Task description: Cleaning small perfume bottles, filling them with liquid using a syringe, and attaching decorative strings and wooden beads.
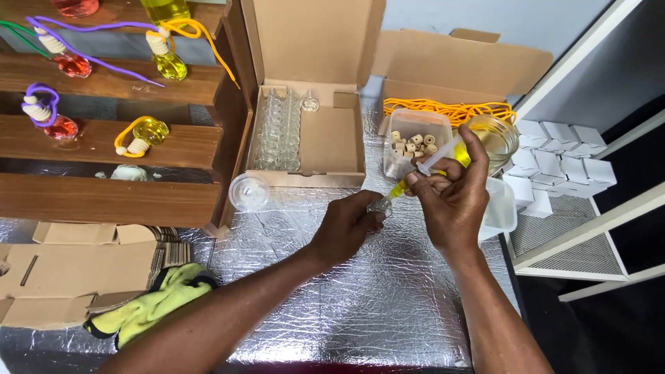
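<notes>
A syringe [422,173] holding yellow liquid is gripped in the right hand [454,201], fingers closed round its barrel and thumb at the plunger, its tip angled down into a small clear glass bottle [379,206]. The left hand [346,225] pinches that bottle just above the foil-covered desk [360,298], near the desk's middle. Just behind the right hand, toward the far right corner, stands a glass jar [495,135] of yellowish liquid beside a clear tub [414,142] of pale wooden beads. Orange cords [450,109] lie heaped behind it. At the far edge an open cardboard box [315,131] holds rows of empty glass bottles [278,131]. A yellow cloth [156,301] lies at the near left.
</notes>
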